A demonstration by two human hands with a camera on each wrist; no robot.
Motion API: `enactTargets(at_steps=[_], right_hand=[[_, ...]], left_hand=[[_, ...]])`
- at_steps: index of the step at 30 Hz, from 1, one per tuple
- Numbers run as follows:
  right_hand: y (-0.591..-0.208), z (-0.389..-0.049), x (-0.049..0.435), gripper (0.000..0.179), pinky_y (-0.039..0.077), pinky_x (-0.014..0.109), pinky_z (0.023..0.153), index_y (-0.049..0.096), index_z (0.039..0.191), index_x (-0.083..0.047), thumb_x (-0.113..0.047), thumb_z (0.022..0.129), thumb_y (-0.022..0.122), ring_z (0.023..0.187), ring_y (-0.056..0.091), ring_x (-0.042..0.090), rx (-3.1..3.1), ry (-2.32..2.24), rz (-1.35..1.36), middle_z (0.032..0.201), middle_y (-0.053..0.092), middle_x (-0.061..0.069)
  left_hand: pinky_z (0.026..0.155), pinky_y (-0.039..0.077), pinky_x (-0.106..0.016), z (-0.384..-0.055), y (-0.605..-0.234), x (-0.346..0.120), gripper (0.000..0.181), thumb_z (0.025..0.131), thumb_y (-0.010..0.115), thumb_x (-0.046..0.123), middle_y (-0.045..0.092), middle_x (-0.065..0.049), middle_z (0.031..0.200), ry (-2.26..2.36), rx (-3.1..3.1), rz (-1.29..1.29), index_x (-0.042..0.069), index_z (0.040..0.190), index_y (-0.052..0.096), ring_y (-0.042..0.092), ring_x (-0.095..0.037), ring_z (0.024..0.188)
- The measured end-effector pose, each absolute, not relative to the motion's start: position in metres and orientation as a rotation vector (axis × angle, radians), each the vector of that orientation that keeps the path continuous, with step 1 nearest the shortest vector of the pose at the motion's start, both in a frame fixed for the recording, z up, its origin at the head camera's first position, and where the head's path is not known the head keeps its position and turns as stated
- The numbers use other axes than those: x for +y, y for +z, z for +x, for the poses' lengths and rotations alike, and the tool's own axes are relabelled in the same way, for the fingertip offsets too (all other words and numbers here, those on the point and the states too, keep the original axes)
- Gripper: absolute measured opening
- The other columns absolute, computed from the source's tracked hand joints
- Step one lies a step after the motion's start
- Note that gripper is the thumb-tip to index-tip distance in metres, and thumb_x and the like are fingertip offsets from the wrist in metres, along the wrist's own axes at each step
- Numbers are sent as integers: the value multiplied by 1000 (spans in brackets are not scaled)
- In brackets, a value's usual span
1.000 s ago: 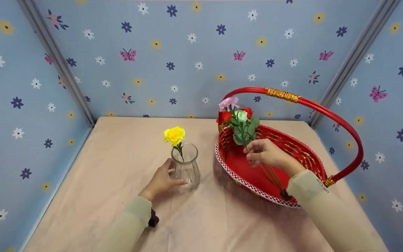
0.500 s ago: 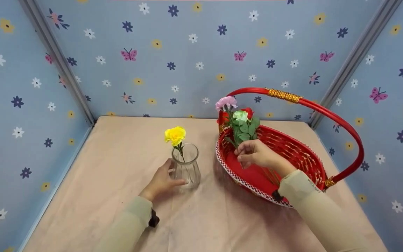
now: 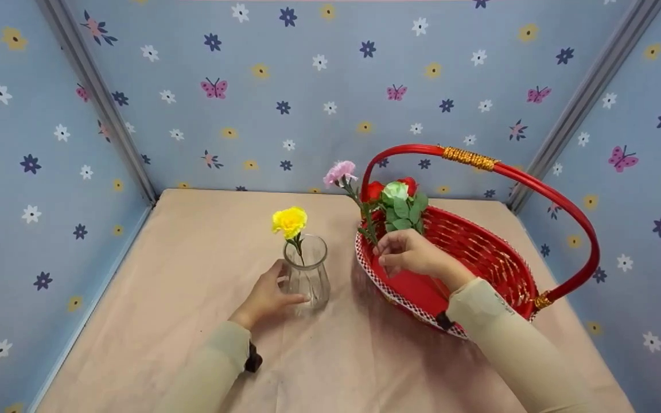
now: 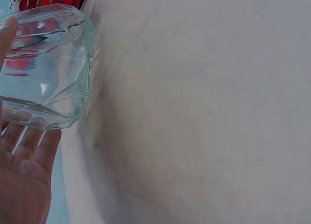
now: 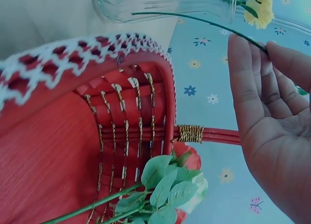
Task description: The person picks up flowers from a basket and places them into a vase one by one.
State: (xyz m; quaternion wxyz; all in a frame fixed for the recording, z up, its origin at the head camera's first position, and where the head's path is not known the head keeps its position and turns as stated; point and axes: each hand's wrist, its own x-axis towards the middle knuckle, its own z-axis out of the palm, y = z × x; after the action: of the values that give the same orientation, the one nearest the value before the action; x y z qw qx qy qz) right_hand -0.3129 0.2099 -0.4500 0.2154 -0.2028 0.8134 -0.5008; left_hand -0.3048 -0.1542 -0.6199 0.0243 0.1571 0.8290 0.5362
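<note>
Over the basket's (image 3: 393,298) left edge, transfer is seemingly being made: pink carnation (image 3: 340,173) pinched by right hand (image 3: 413,252), vase (image 3: 309,281) gripped by left hand (image 3: 269,296), careful aim being needed.

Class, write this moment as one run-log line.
left hand: holds glass vase; right hand: pinches pink flower by stem; yellow flower: in vase; pale rose: in red basket

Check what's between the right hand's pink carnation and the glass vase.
Only the red basket's rim lies between the right hand, which pinches the pink carnation, and the glass vase, seemingly lower than the hand. The yellow carnation occupies part of the vase's mouth but leaves room.
</note>
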Motion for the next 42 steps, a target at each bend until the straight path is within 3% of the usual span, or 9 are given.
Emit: enactTargets(at_steps=[13, 25, 33, 42], right_hand=[[-446, -316, 189, 25, 70, 28, 77, 66, 122, 16, 0, 103, 70, 80, 72, 17, 2289, -1491, -572, 98, 74, 14], [-444, -320, 161, 15, 71, 30, 71, 72, 115, 6, 5, 100, 71, 73, 73, 14, 2292, -1743, -508, 88, 74, 3], [-440, -326, 143, 17, 71, 29, 71, 72, 116, 5, 7, 99, 71, 73, 75, 15, 2308, -1840, -438, 88, 76, 3], [-433, -333, 125, 19, 72, 33, 71, 66, 116, 3, 9, 99, 71, 71, 75, 15, 2253, -2003, -381, 85, 74, 3]], left_hand=[[125, 50, -54, -304, -619, -154, 84, 78, 101, 24, 64, -20, 144, 1696, 2527, 457, 7, 143, 52, 59, -40, 142], [125, 50, -53, -305, -618, -154, 93, 77, 102, 27, 63, -19, 148, 1619, 2575, 433, 2, 150, 50, 58, -36, 144], [123, 51, -55, -305, -620, -154, 95, 78, 101, 27, 63, -20, 149, 1644, 2575, 426, 0, 151, 48, 58, -39, 144], [125, 50, -54, -304, -619, -154, 88, 77, 102, 27, 64, -20, 147, 1640, 2571, 421, 7, 146, 51, 58, -39, 144]])
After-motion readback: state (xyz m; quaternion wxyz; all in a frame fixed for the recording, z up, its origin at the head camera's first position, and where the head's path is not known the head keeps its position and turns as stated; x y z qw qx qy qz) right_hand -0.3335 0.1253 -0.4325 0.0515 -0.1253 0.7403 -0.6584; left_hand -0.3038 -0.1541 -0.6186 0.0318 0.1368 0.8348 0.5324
